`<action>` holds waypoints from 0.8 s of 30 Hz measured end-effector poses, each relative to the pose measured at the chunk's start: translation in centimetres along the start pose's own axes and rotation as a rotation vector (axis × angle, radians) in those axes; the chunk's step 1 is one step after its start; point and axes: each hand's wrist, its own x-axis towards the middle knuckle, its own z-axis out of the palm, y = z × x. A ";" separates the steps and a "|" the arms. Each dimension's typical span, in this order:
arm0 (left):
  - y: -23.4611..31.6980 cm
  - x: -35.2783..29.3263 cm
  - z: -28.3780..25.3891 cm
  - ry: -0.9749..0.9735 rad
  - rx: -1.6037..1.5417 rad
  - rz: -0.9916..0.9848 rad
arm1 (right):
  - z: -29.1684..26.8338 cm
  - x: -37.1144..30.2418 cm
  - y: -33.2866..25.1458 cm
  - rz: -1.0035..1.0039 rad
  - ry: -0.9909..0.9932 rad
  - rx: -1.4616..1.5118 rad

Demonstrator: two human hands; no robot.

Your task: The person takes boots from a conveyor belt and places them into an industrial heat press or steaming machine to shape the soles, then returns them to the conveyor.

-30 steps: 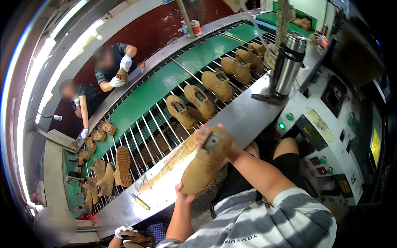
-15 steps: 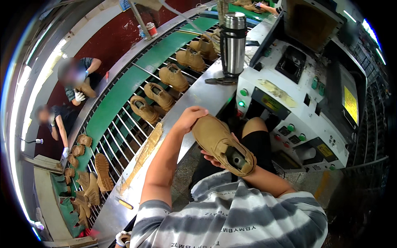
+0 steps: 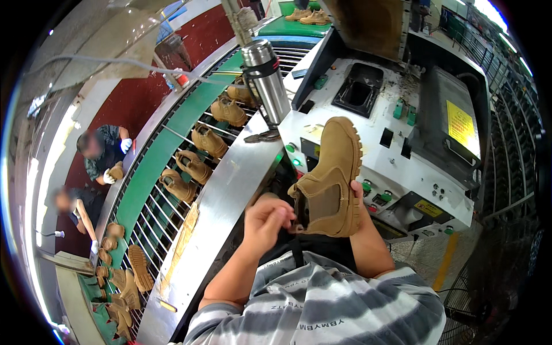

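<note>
A tan ankle boot (image 3: 328,178) with an elastic side panel is held on its side in front of me, toe pointing away and ridged sole to the right. My right hand (image 3: 359,202) grips it from the sole side, its fingers mostly hidden behind the boot. At the boot's collar, my left hand (image 3: 267,223) is closed in a pinch, slightly blurred. Its fingertips are by the collar edge, and what lies between them is hidden.
Left of me, a metal ledge (image 3: 233,167) borders a roller conveyor (image 3: 150,215) carrying several tan boots. A steel thermos (image 3: 267,86) and dark pliers (image 3: 261,137) rest on the ledge. A white machine (image 3: 417,164) with its lid raised stands right. Two co-workers are across the conveyor.
The boot has turned from opening toward me to lying on its side, sole facing right. My left hand has left the toe and come down to the collar. The view has shifted.
</note>
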 end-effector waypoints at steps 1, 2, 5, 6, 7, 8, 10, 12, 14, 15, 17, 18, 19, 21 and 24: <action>0.6 -0.1 1.2 -0.068 0.130 -0.096 | 0.4 -0.5 -1.1 -0.001 0.036 -0.015; 0.6 0.1 2.1 -0.075 0.168 -0.146 | 0.8 -1.0 -2.2 0.005 0.068 -0.033; -0.7 0.9 3.9 -0.014 0.437 -0.047 | 0.6 -1.4 -4.5 -0.079 0.065 -0.206; -1.7 1.0 4.0 0.044 0.532 0.026 | 0.4 -1.5 -5.1 -0.124 0.044 -0.283; -2.7 1.3 3.7 0.072 0.653 0.081 | 0.1 -1.5 -5.5 -0.162 0.069 -0.372; -3.8 1.7 3.3 0.098 0.771 0.137 | -0.2 -1.7 -5.7 -0.205 0.098 -0.461; -6.0 2.3 2.6 0.147 0.774 0.072 | -1.0 -1.5 -6.4 -0.271 0.129 -0.652; -6.7 2.5 2.2 0.130 0.539 -0.099 | 0.2 -1.2 -6.5 -0.343 0.092 -0.750; -6.6 2.4 1.7 0.071 0.377 -0.259 | 1.1 -1.0 -6.4 -0.373 0.045 -0.819; -6.7 2.4 2.0 0.068 0.273 -0.198 | 1.2 -0.8 -6.3 -0.370 0.050 -0.812; -7.1 2.6 2.5 0.059 0.064 -0.087 | 1.4 -0.7 -5.8 -0.357 0.066 -0.796; -6.9 2.9 2.1 0.010 0.030 -0.120 | 1.6 -0.7 -5.7 -0.348 0.077 -0.802; -7.3 3.2 1.6 -0.032 0.021 -0.155 | 2.0 -0.9 -5.6 -0.346 0.081 -0.823; -7.8 3.8 0.2 -0.103 0.007 -0.214 | 2.9 -0.6 -5.4 -0.340 0.071 -0.866; -9.0 5.0 -2.3 -0.205 0.321 -0.205 | 4.1 -0.6 -5.3 -0.272 0.054 -0.904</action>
